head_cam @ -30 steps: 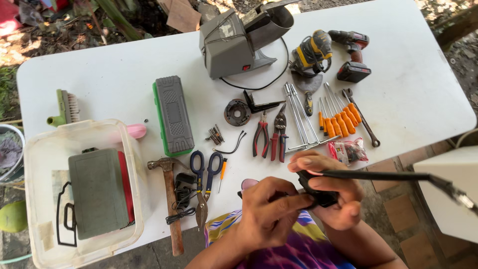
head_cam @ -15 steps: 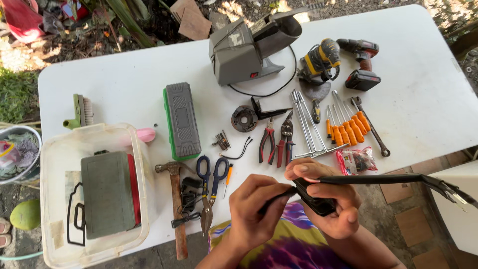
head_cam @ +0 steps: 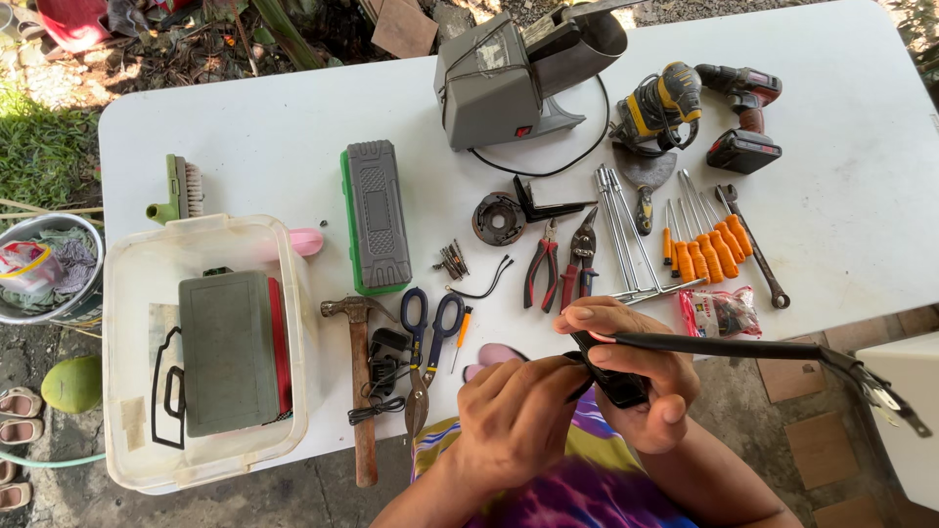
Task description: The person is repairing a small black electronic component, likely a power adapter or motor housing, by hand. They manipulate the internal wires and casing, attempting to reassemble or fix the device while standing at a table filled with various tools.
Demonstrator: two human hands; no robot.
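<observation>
Little has shifted over the past second: both hands remain at the near edge of the white folding table point(head_cam: 293, 147), and the long black tool point(head_cam: 724, 347) they work on has stayed level, reaching off to the person's right. At this moment the right hand point(head_cam: 636, 376) is closed around the tool's thick black handle end, fingers wrapped over the top and thumb beneath. Pressed against it, the left hand point(head_cam: 514, 420) pinches the same end between fingertips and thumb. From that shared grip a slim, dark, glossy bar runs out past the table's edge and finishes in a bent metal fitting point(head_cam: 880, 391) with a pale tip, hanging over the ground. Just beyond the right hand's knuckles lie a small red-and-clear packet point(head_cam: 722, 313) and a row of orange-handled screwdrivers point(head_cam: 699, 254). Ahead of both hands sit two pairs of pliers point(head_cam: 562, 264), and near the left hand's fingertips are blue-handled scissors point(head_cam: 430, 328). Farther to the left rest a wooden-handled hammer point(head_cam: 360, 391) and a clear plastic bin point(head_cam: 137, 293) holding a grey case point(head_cam: 227, 352).
</observation>
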